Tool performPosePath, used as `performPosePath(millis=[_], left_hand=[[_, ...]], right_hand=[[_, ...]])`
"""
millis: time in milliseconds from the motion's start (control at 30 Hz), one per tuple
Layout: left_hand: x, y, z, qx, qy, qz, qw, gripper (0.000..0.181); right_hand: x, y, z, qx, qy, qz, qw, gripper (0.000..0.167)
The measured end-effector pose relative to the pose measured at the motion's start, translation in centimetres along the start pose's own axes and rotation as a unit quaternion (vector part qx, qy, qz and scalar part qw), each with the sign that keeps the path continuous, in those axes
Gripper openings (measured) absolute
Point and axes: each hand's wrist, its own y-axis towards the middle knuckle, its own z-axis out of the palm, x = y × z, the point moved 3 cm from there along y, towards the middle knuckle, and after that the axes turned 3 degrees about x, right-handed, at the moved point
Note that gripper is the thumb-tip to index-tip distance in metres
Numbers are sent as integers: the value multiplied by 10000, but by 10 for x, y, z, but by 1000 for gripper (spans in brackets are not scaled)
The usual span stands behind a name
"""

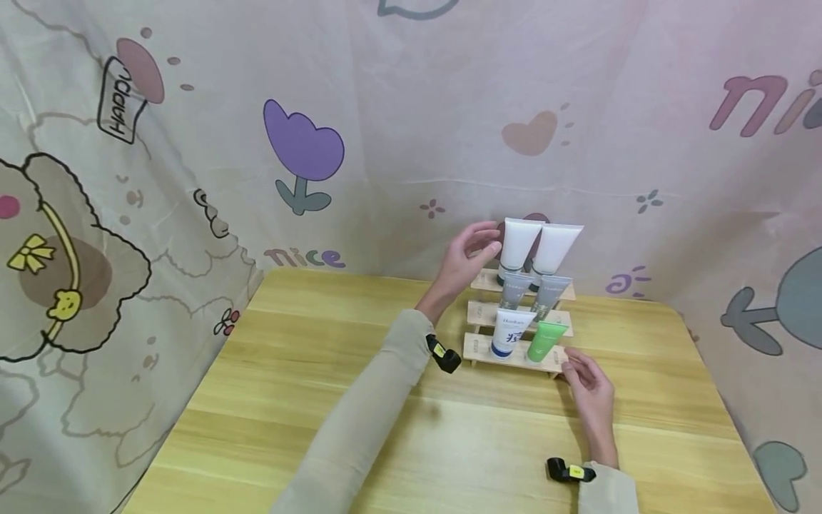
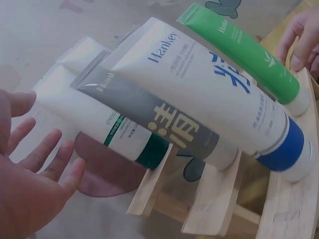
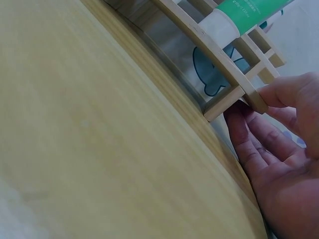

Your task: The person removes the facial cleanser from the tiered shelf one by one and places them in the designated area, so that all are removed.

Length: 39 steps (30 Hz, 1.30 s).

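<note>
A three-tier wooden display rack [image 1: 483, 348] holds several squeeze tubes standing on their caps. Two white tubes [image 1: 521, 243] are on its top tier and two grey tubes [image 1: 551, 296] on the middle one. The lowest tier bears a white tube with a blue cap [image 2: 214, 82] and a green tube [image 1: 546, 340]. Beside the upper left white tube, my left hand [image 1: 467, 258] has its fingers spread; the left wrist view shows a gap between them and the tubes. My right hand [image 3: 284, 134] pinches the right end of the lowest tier between thumb and fingers.
The rack stands near the back edge of a light wooden table [image 1: 308, 357]. Behind and at both sides hangs a printed cloth [image 1: 411, 107] with flowers and lettering. A black wrist camera [image 1: 443, 355] is strapped to the left sleeve, another [image 1: 569, 471] to the right.
</note>
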Motion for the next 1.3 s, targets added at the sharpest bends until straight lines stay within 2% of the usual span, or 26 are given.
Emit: performPosePath(millis=[200,400,633,833,1033,1300], left_hand=[[3,8,10,-61,-49,-70,9999,43],[5,14,18,-31,-63,-311,9995,44],[5,18,26,39,70,-523,9986,39],[11,21,30,92,153,-724,9972,46],[19,21,33,116,275,-753,9967,46],[25,17,29,-98,101,-747,9971,45]], right_hand=[[1,-1,0,12,60,46,10000,34],[10,-3,-1,76,104,172,9998,33],[2,-1,0,-26,-31,189,9998,34],[-1,1,-1,-25,-48,106,9999,34],[-2,1,-1,-73,15,91,9999,34],[2,-2,0,-62,-113,-53,9999,32]])
